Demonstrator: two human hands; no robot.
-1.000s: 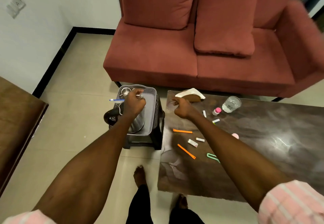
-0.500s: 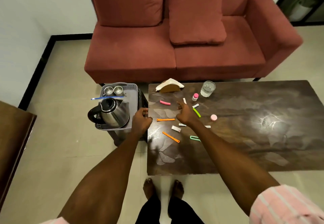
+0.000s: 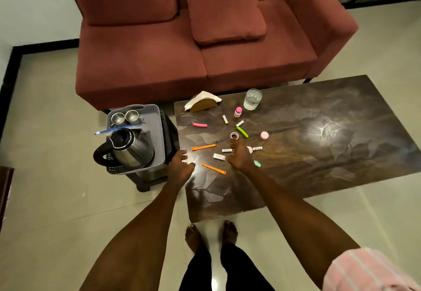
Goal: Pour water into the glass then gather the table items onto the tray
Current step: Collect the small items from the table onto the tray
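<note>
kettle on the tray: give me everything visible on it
The kettle is brushed steel with a black handle pointing away from the table. Its lid is open or missing, showing a dark interior. It stands upright at the near end of the grey tray, overhanging the near rim. A blue toothbrush lies just behind it. Neither hand touches it.

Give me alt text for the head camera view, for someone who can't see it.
A person's left hand and right hand hover over small items scattered on a dark table, near a glass of water. Beside it, a grey tray holds a steel kettle and two metal cups.
</note>
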